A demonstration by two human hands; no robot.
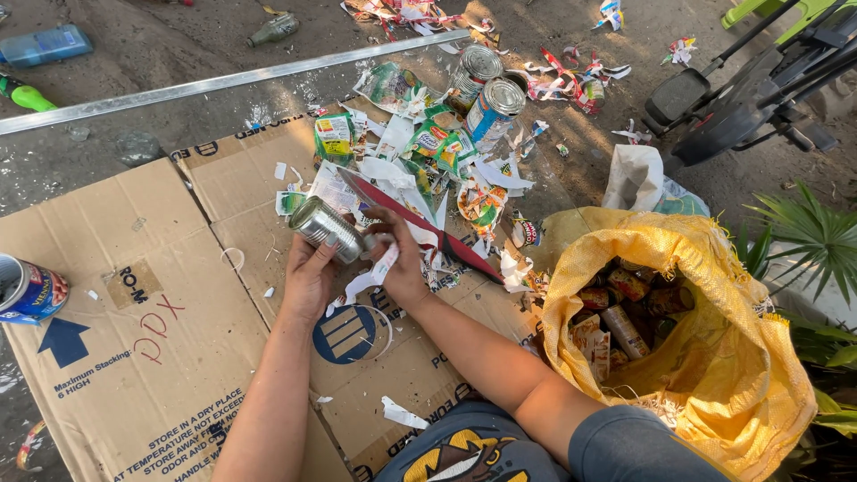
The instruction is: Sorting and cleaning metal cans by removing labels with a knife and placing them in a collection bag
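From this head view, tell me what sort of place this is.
Probably an outdoor ground-level spot for stripping and sorting scrap cans. Flattened cardboard lies on bare dirt, torn paper labels are heaped ahead, and a yellow woven sack holds more cans. The left hand holds a bare tin can.

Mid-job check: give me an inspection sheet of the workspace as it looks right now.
Surface: flattened cardboard on dirt ground.
Job's things: bare tin can held in left hand; right hand pulling a white label strip; knife with red blade lying beside them.
Clutter: torn labels, two cans, blue-labelled can, bottles.
Grippers: both hands busy.
Cables: nothing seen.
Surroundings: yellow sack of cans, metal bar, plant.
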